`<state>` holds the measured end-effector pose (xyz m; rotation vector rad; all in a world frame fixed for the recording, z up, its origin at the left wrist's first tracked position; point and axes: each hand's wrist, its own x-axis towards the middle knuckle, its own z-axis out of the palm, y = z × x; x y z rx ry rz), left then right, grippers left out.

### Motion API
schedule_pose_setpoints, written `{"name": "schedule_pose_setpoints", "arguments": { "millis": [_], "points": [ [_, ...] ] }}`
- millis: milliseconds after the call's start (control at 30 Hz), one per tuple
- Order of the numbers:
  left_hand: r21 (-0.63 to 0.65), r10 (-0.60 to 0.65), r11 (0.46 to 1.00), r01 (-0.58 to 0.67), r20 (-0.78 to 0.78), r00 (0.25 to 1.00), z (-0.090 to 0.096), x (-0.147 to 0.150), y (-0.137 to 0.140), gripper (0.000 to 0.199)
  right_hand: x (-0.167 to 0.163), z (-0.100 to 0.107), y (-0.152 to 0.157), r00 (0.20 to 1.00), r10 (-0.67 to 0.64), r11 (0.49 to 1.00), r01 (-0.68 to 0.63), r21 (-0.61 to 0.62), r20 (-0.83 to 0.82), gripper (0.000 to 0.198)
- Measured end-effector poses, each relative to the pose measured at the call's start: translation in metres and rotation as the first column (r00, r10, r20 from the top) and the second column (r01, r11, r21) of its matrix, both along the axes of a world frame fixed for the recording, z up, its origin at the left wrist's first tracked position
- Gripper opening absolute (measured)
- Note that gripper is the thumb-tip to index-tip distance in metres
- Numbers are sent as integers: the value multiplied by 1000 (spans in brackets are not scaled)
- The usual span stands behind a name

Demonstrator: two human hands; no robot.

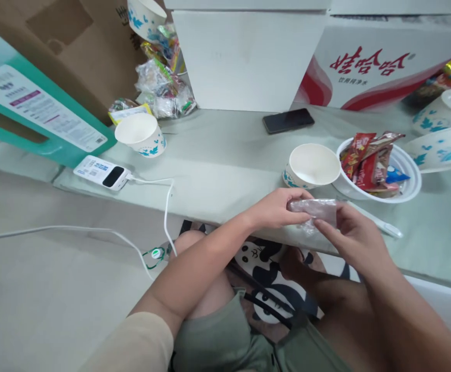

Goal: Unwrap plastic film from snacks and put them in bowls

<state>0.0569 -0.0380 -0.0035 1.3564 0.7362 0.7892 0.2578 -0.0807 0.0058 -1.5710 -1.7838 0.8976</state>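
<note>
Between my two hands is a small clear plastic wrapper (318,208), crinkled and shiny. My left hand (277,209) pinches its left end between thumb and fingers. At the wrapper's right end, my right hand (355,232) grips it the same way. Just beyond my hands stands a white paper cup (313,164) with a blue leaf pattern. To its right, a white bowl (414,186) holds several red, brown and blue snack packets (370,160). A thin white stick-like tool (384,225) lies on the table, partly hidden behind my right hand.
A black phone (288,121) lies before the white boxes (248,57). At left are another paper cup (140,134), a pile of wrappers (163,88), a green jug (50,113) and a white power bank (101,172) with a cable (167,206). More patterned cups (442,111) stand far right.
</note>
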Motion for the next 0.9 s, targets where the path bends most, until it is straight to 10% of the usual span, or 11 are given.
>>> {"name": "schedule_pose_setpoints", "arguments": {
  "millis": [100,200,400,533,733,900],
  "points": [
    [-60,123,991,-118,93,988,-2,-4,6,23,0,16,4,989,-138,990,140,-30,62,24],
    [-100,311,947,-305,43,950,0,-11,13,15,-1,39,28,945,-285,944,249,215,160,22],
    [-123,450,882,-455,-69,890,6,-28,32,2,-14,75,115,799,20,991,-97,96,601,25],
    [-135,477,866,-482,-69,876,6,-30,42,4,-25,92,132,717,-114,975,-51,215,688,41],
    [-133,506,851,-507,-44,861,1,-33,47,3,-29,66,130,592,86,941,-312,130,801,53],
    [-206,584,798,-567,29,811,3,-47,52,5,-63,50,154,438,63,971,-236,47,897,34]
  ]
}}
